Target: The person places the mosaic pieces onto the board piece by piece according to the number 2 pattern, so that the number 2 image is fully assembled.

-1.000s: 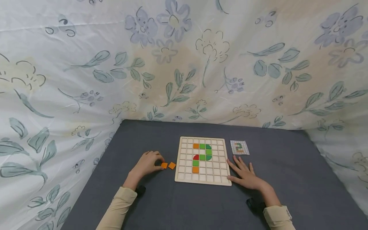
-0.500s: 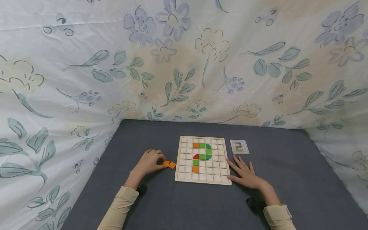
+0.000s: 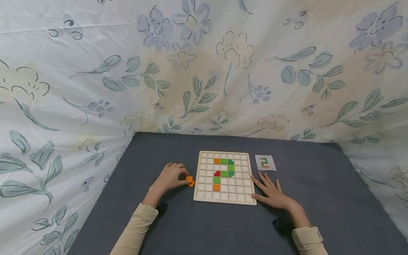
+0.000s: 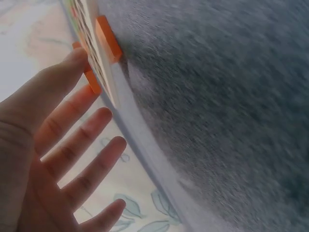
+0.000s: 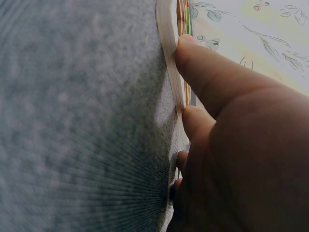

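Note:
Between its thumb and index finger, my left hand [image 3: 172, 176] pinches an orange square tile [image 4: 93, 83], just left of the wooden grid board [image 3: 205, 195]. A second orange tile [image 4: 108, 39] lies on the cloth beside the board, partly hidden under the held one in the head view. Set in the grid are orange, green and red pieces, among them a red rounded piece [image 3: 217, 174] and a green square [image 3: 224, 174]. My right hand [image 3: 273, 194] rests with spread, straight fingers, its thumb and index fingertips touching the board's right edge.
A small pattern card [image 3: 265, 163] with a coloured figure lies right of the board, beyond my right hand. Dark grey cloth [image 3: 207, 226] covers the table. A flowered curtain [image 3: 197, 71] hangs behind the table and along its sides.
My left hand has moved right with the pinched orange tile, lifting it over the second orange tile. The right hand and the board have stayed put.

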The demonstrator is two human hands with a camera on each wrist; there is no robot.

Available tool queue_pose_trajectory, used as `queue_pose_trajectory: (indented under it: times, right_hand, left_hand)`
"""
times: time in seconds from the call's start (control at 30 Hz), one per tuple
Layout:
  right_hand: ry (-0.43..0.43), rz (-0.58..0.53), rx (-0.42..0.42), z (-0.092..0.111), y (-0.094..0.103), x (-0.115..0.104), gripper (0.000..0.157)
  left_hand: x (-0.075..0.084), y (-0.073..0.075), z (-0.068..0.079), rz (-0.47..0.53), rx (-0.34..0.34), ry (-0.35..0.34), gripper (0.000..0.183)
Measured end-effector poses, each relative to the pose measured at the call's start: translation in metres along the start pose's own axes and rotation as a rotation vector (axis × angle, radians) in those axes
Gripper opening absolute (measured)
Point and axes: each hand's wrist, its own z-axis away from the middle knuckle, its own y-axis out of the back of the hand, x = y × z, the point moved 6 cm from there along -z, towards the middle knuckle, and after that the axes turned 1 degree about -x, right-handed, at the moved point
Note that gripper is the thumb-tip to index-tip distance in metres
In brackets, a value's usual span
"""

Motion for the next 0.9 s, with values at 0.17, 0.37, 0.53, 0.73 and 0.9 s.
queue_pose_trajectory:
  times: [0.17,0.37,0.53,0.73,0.9]
  right_hand:
    - [0.003,-0.001,0.001,0.001,0.0,-0.001,0.074]
    - [0.03,0.002,0.034,0.002,0.002,-0.006,0.072]
    - [0.054,-0.003,0.059,0.004,0.006,-0.015,0.07]
    - [0.027,0.028,0.041,0.005,0.007,-0.018,0.071]
    - [0.004,0.044,0.024,0.004,0.008,-0.018,0.071]
  left_hand:
    - [0.006,-0.003,-0.005,0.002,0.005,-0.019,0.024]
    - [0.018,-0.005,-0.012,-0.004,0.005,-0.053,0.025]
    - [0.03,-0.007,-0.018,0.018,-0.007,-0.078,0.026]
    - [0.044,-0.011,-0.025,0.015,-0.014,-0.107,0.026]
    - [0.054,-0.016,-0.032,0.004,-0.017,-0.13,0.027]
